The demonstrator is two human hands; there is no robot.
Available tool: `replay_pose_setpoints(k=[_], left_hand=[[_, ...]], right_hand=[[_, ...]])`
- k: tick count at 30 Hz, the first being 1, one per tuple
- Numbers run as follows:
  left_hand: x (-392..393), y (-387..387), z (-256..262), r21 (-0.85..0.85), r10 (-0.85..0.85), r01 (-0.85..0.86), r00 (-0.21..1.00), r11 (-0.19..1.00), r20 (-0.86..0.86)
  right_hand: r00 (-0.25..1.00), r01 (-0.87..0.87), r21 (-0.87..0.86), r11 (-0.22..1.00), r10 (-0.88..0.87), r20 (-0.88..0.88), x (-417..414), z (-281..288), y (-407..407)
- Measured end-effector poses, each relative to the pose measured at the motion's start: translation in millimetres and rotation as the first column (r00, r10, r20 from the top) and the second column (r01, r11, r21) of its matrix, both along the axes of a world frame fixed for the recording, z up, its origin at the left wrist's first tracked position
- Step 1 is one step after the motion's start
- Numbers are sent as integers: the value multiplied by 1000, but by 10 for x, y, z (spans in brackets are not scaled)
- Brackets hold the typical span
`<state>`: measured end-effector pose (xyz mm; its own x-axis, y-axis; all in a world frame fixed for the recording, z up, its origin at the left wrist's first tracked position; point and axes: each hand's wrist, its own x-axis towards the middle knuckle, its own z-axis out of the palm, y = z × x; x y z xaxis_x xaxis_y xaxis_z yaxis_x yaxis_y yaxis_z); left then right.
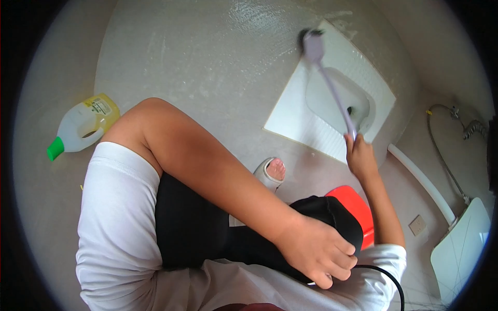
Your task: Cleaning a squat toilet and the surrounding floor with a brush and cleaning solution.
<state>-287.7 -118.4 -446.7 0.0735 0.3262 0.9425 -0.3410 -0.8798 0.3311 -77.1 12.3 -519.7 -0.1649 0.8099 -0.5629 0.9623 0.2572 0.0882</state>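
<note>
My right hand (360,155) grips the lower end of a pale purple long-handled scrub brush (334,87). The brush's head, with dark bristles, is at the far left corner of a white squat toilet (290,103), where wet tile floor (256,23) begins. Its handle passes over the toilet's bowl. My left hand (319,248) lies across my lap at my black-clad knee, fingers curled; whether something is inside them cannot be told. A thin black cable comes out beside it.
A bottle with a green cap and yellow liquid (85,124) lies at the left. A red plastic object (352,210) is beside my knee. At the right are a white pipe (424,180), a metal hose (439,149), a wall socket (418,225) and a white basin-like fixture (461,248).
</note>
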Motion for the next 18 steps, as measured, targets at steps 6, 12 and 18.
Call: replay_pose_setpoints(k=[6, 12, 18], left_hand=[[-63, 36, -67, -36, 25, -26, 999, 999, -24], [-69, 6, -31, -42, 59, -59, 998, 997, -6], [56, 103, 1, 54, -25, 18, 991, 998, 129]], right_hand=[[992, -15, -16, 1000, 17, 127, -22, 443, 178], [993, -108, -106, 988, 112, 38, -516, 311, -18], [858, -491, 5, 871, 484, -173, -1751, -223, 507]])
